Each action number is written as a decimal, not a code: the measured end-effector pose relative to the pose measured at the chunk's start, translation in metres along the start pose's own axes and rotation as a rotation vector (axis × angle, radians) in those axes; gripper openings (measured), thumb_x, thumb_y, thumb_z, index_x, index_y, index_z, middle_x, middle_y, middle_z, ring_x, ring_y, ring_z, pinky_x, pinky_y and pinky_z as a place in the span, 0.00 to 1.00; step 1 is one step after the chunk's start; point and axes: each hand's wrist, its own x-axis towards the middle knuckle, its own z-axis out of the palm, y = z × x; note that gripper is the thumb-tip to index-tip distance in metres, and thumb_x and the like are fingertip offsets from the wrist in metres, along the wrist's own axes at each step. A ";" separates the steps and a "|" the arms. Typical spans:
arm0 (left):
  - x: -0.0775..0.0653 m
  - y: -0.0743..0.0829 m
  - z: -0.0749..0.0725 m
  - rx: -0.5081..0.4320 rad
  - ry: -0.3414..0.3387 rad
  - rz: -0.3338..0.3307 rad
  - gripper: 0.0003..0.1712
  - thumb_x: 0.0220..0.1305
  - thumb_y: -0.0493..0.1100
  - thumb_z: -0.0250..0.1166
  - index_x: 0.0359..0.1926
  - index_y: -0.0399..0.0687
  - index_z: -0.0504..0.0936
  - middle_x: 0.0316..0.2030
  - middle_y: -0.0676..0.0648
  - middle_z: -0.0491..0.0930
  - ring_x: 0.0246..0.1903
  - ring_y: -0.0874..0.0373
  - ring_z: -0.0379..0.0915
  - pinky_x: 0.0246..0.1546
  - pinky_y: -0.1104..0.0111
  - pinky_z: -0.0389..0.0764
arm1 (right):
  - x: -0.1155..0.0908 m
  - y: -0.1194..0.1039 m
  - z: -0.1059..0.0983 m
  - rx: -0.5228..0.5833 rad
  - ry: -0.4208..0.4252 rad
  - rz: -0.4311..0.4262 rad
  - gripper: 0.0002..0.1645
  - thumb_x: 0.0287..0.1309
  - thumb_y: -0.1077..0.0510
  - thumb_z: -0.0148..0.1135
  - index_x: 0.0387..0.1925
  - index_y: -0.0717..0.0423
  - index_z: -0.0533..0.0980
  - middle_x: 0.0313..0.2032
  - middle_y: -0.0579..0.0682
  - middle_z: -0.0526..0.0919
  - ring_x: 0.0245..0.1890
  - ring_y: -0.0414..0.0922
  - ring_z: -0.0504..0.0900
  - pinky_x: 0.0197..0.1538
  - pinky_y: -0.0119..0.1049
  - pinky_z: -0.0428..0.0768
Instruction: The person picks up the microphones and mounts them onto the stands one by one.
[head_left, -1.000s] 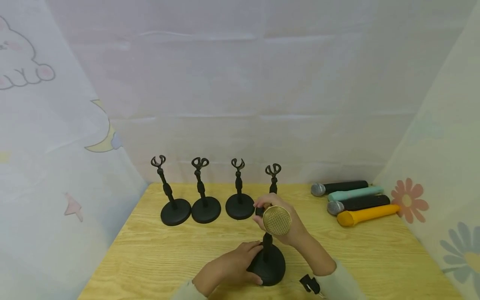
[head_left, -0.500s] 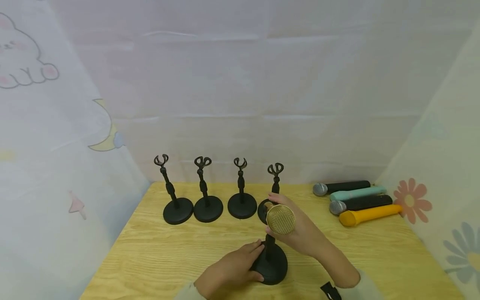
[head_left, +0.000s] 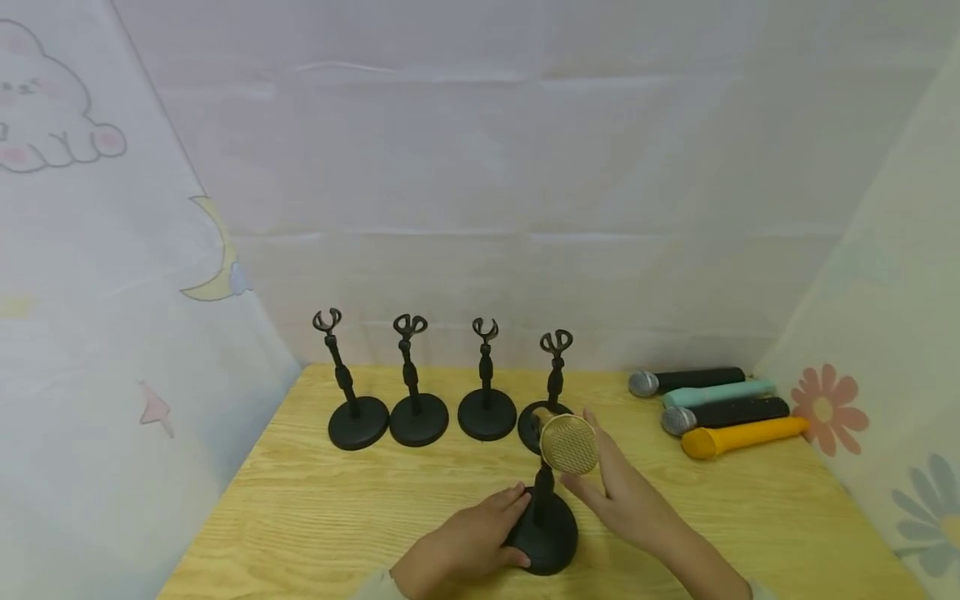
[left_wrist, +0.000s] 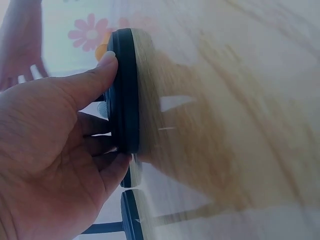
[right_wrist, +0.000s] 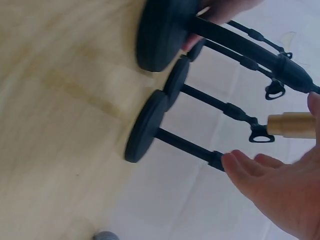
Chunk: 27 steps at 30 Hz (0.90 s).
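The left grip [head_left: 480, 532] is pinching the round base of a black upright microphone stand [head_left: 551, 537] between thumb and fingers. The right grip [head_left: 630, 502] is hovering, thumb and fingers spread, just beside a gold microphone with a round mesh head [head_left: 570, 445]; whether they are touching is hard to tell. This microphone is sitting at the held stand's top, its mesh head hiding the clip. Beyond the left grip, four matching black stands [head_left: 487, 414] are standing in a row on the light wood-grain desk [head_left: 330, 525]. To the right grip's far right, two black microphones with silver heads [head_left: 731, 412], a mint-green microphone [head_left: 716, 394] and an orange microphone [head_left: 750, 435] are lying side by side.
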 end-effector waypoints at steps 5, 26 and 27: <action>0.001 0.001 0.000 0.003 0.014 0.002 0.49 0.67 0.67 0.60 0.80 0.50 0.56 0.79 0.50 0.52 0.76 0.58 0.52 0.70 0.66 0.66 | -0.007 0.016 0.011 0.008 -0.193 0.020 0.48 0.73 0.43 0.57 0.82 0.44 0.43 0.79 0.58 0.49 0.77 0.59 0.54 0.70 0.64 0.61; 0.009 0.005 0.000 0.073 0.026 -0.001 0.49 0.67 0.67 0.59 0.79 0.46 0.57 0.79 0.48 0.53 0.77 0.58 0.51 0.70 0.68 0.66 | -0.023 0.029 0.039 -0.236 -0.487 0.043 0.44 0.72 0.34 0.52 0.74 0.62 0.63 0.76 0.59 0.58 0.68 0.60 0.71 0.61 0.57 0.76; 0.010 0.005 0.001 0.081 0.026 0.002 0.49 0.68 0.67 0.59 0.79 0.45 0.57 0.79 0.47 0.53 0.77 0.58 0.51 0.70 0.68 0.65 | -0.023 0.031 0.040 -0.255 -0.477 0.035 0.43 0.72 0.35 0.52 0.74 0.62 0.64 0.76 0.59 0.58 0.68 0.59 0.71 0.61 0.56 0.76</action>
